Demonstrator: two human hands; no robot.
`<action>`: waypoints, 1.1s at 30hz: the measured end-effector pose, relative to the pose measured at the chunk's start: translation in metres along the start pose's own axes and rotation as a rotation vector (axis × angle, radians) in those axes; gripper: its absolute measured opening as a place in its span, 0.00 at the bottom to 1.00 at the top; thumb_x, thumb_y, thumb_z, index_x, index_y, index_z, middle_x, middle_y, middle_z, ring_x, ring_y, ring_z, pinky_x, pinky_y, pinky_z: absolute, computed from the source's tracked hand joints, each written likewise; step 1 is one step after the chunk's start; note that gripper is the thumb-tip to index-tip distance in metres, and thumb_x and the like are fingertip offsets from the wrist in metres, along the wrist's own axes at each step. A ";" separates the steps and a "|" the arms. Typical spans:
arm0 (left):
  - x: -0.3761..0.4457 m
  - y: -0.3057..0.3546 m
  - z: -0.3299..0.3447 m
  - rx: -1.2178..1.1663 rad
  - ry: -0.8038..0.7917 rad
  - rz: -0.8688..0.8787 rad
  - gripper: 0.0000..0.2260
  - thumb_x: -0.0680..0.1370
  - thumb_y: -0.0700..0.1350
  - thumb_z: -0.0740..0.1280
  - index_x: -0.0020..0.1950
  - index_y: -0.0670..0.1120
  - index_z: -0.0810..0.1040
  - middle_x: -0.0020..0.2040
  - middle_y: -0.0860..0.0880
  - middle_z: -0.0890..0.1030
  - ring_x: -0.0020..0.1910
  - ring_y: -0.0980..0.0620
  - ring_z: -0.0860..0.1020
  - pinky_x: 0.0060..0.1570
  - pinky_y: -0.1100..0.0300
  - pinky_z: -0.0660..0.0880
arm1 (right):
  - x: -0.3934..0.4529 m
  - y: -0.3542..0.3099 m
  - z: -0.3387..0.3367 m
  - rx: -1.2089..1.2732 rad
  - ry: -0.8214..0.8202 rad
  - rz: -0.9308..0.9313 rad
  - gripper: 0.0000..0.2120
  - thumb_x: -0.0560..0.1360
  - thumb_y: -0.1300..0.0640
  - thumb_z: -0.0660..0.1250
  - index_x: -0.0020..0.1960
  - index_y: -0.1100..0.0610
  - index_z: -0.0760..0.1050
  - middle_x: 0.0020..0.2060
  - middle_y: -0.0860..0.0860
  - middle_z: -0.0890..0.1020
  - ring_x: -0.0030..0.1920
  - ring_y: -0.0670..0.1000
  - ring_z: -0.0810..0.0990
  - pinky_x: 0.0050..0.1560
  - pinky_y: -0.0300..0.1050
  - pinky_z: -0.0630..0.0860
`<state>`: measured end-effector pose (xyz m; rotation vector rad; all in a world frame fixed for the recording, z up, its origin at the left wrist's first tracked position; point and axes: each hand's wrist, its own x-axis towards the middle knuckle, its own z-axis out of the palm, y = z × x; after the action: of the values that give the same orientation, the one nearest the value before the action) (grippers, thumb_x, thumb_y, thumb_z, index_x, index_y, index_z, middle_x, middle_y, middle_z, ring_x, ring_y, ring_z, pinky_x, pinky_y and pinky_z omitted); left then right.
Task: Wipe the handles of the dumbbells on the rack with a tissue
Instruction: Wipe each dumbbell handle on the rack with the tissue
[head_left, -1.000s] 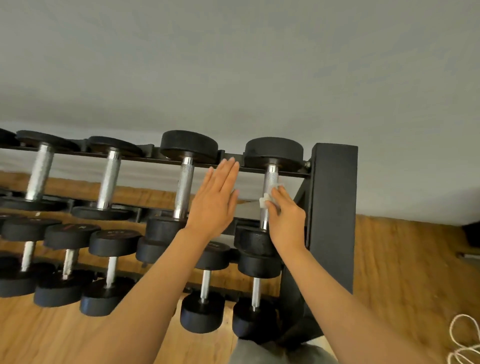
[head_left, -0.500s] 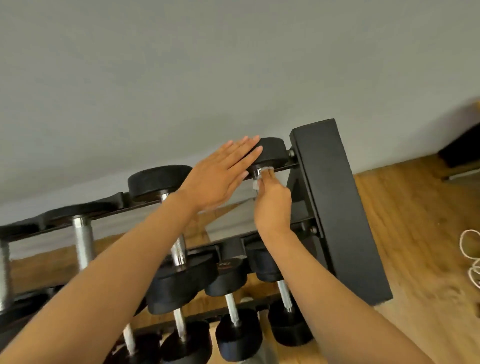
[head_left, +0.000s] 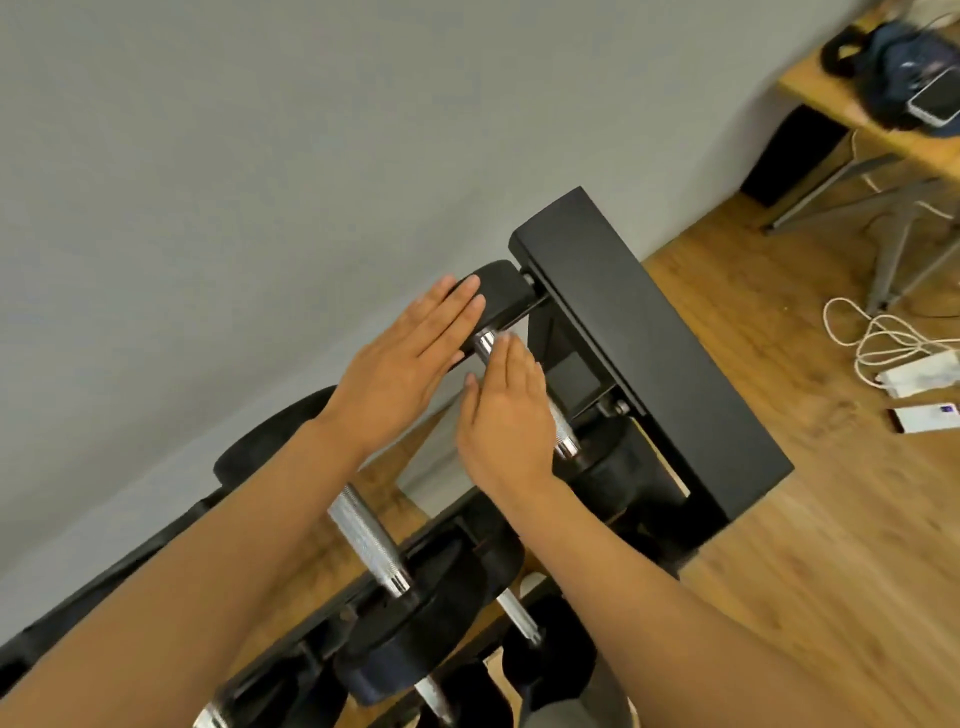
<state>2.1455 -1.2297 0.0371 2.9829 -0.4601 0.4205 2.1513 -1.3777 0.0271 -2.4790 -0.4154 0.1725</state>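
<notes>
Grey wall; left hand (head_left: 410, 364) flat (open).

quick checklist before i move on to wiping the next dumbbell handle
1. Right hand on the handle of the end dumbbell beside the rack's side post: ok.
2. Tissue in the grip: only a white scrap shows at the fingertips; how much is left, cannot tell.
3. This handle wiped along its full length: cannot tell, the hand covers most of it.
4. Left hand free: ok, held flat and open by the far weight plate, gripping nothing.
5. Next handle reachable: ok, bare and unobstructed beside the left forearm.
</notes>
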 end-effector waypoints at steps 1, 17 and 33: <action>0.001 -0.001 0.000 -0.001 -0.003 0.001 0.24 0.84 0.41 0.57 0.80 0.42 0.55 0.81 0.48 0.55 0.80 0.48 0.53 0.75 0.59 0.55 | 0.001 0.003 -0.004 0.013 -0.007 -0.006 0.27 0.82 0.52 0.52 0.75 0.68 0.58 0.73 0.65 0.65 0.74 0.61 0.64 0.75 0.53 0.57; 0.002 0.000 -0.004 0.014 -0.044 0.003 0.21 0.87 0.47 0.49 0.79 0.40 0.56 0.80 0.42 0.59 0.79 0.44 0.58 0.71 0.49 0.66 | -0.014 0.007 -0.022 -0.025 -0.192 0.166 0.27 0.83 0.54 0.45 0.74 0.71 0.59 0.70 0.67 0.67 0.72 0.63 0.67 0.72 0.55 0.65; 0.000 0.002 -0.004 -0.037 -0.017 -0.009 0.21 0.86 0.45 0.53 0.79 0.39 0.60 0.80 0.43 0.59 0.80 0.45 0.56 0.73 0.52 0.66 | -0.007 0.008 -0.053 0.118 -0.600 0.457 0.29 0.84 0.54 0.50 0.76 0.71 0.45 0.76 0.67 0.50 0.77 0.63 0.50 0.77 0.55 0.49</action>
<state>2.1437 -1.2309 0.0413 2.9542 -0.4511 0.3819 2.1581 -1.4154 0.0647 -2.3294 -0.0613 1.1056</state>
